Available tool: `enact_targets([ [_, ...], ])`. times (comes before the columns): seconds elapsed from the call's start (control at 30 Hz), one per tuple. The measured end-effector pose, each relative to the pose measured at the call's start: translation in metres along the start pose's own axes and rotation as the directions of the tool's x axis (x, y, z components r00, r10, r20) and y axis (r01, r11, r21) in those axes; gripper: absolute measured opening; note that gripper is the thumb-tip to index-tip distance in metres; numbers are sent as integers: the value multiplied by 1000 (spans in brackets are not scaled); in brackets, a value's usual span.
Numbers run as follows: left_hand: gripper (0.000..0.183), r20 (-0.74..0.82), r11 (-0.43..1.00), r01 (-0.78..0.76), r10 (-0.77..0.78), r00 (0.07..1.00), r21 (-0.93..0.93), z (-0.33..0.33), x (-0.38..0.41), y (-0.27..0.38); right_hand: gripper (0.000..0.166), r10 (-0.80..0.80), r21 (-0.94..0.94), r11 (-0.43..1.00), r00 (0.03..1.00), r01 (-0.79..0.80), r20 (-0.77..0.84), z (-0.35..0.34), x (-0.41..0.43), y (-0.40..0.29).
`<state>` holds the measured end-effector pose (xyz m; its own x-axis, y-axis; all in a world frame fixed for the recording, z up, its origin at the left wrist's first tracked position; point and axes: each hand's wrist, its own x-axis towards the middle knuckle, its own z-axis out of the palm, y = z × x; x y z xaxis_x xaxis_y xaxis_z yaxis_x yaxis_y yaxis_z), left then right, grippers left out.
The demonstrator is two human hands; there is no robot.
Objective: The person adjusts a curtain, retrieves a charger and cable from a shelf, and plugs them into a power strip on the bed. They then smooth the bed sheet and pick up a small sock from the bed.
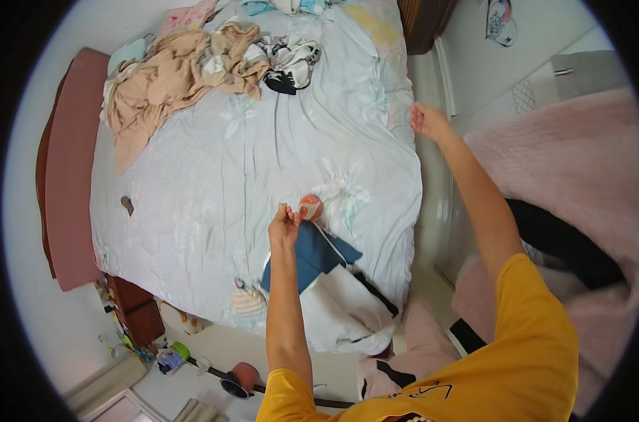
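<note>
My left hand (284,229) hovers over the bed with its fingers curled in, and nothing shows in it. Close by its fingertips is a round orange-and-white object (312,207). Under and beside my left forearm lie a folded blue cloth (322,253) with a pale cord (331,243), and a white cloth (343,311). A small striped cloth (248,301) rests left of the forearm. Stretched out at the bed's right edge, my right hand (429,121) also has curled fingers and no visible object. A white patterned bedsheet (203,195) covers the bed.
Peach cloth (166,84) and black-and-white clothing (293,58) are heaped at the far side. A small brown item (127,204) lies near the pink headboard (76,174). Pink plush fabric (562,137) fills the right. A brown cabinet (134,311) and pink bin (244,377) stand lower left.
</note>
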<state>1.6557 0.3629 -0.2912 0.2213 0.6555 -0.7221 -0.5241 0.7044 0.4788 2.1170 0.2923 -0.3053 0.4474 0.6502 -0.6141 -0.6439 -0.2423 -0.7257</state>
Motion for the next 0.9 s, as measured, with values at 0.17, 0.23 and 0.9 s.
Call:
enact_targets([
  [0.17, 10, 37, 994, 28, -32, 999, 104, 40, 75, -37, 43, -335, -496, 847, 917, 193, -215, 16, 121, -19],
  [0.23, 10, 69, 992, 54, -62, 996, 113, 59, 93, -55, 53, -621, -733, 606, 760, 309, -193, 25, 173, -21],
  [0.9, 13, 199, 979, 12, -53, 979, 202, 105, 181, -91, 45, -767, -992, 123, 636, 24, -80, -15, 276, -46],
])
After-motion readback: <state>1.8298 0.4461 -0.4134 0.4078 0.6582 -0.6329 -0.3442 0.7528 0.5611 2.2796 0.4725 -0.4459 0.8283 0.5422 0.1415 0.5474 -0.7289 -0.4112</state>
